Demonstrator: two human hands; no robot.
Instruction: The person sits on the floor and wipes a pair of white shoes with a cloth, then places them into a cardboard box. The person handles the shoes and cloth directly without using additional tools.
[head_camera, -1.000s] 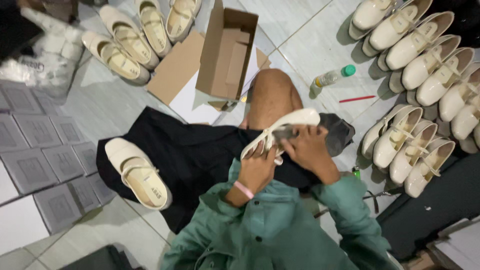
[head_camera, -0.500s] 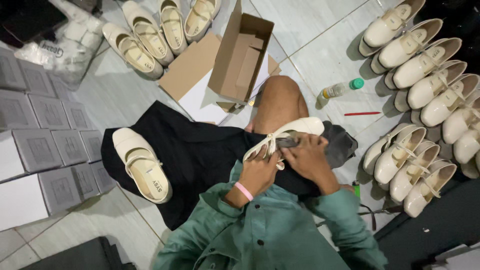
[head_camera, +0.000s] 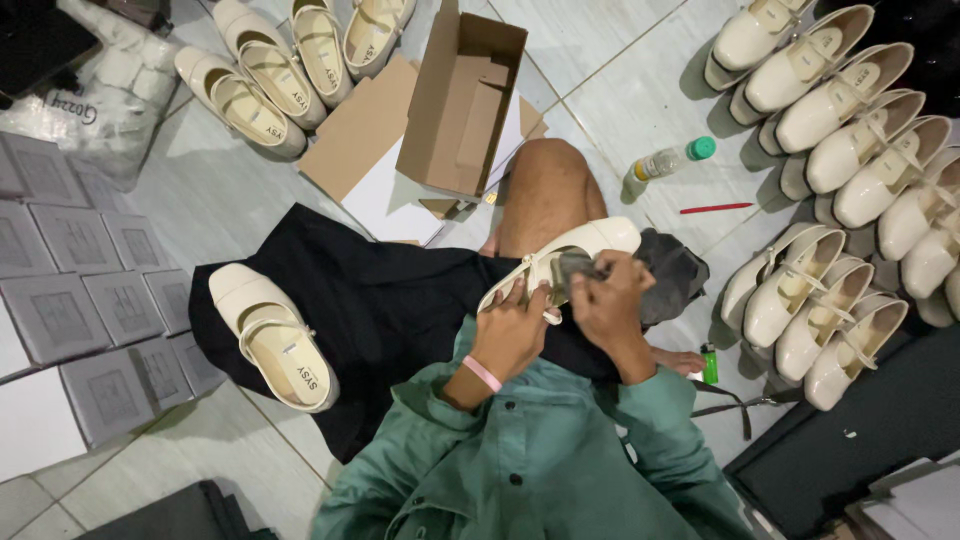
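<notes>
A seated person's left hand (head_camera: 515, 330) grips a cream strap shoe (head_camera: 560, 258) lying toe-up-right across the lap, while right-hand fingers (head_camera: 600, 285) press a grey cloth (head_camera: 575, 265) into its opening.

A cream shoe (head_camera: 560, 262) with a strap lies tilted over the lap (toe pointing up-right). A grey cloth (head_camera: 575, 268) is tucked inside it.

Cream shoe (head_camera: 590, 245), grey cloth (head_camera: 668, 275), green jacket (head_camera: 540, 460)
</notes>
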